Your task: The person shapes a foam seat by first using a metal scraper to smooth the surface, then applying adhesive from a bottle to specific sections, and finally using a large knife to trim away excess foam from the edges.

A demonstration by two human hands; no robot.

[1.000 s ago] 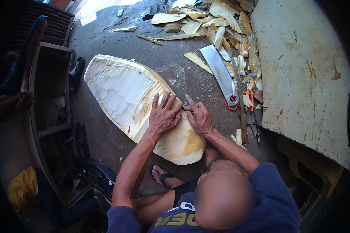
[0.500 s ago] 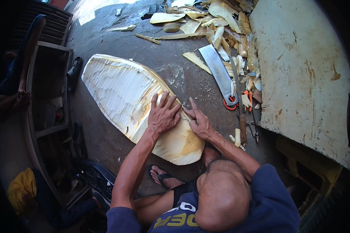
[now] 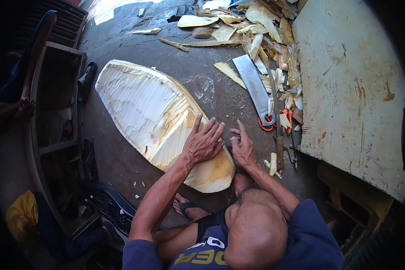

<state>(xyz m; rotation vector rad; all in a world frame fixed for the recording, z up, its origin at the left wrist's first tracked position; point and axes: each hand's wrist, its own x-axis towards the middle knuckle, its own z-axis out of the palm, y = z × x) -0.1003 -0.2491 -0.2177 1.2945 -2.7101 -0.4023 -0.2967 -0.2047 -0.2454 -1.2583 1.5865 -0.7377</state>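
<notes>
A large pale carved piece of wood (image 3: 144,110), pointed oval in outline with a ridged top and brownish edges, lies slanting on the dark floor. My left hand (image 3: 204,143) rests over its near right part, fingers spread, the fingertips at the right edge. Just off that same edge is my right hand (image 3: 243,146), its index finger stretched out and the others loosely bent, holding nothing that I can see. Whether its thumb touches the wood is hidden.
Wood shavings (image 3: 256,27) are heaped at the back right. Beside them lie a wide metal blade (image 3: 254,87) with a red ring, a long knife (image 3: 280,150) and an orange-handled tool (image 3: 289,118). A pale board (image 3: 346,90) stands right. Another person's hands (image 3: 26,108) show left.
My left hand has slid right and nearer along the wood. My right hand has moved away from the edge to the right, and a gap now separates the two hands.
</notes>
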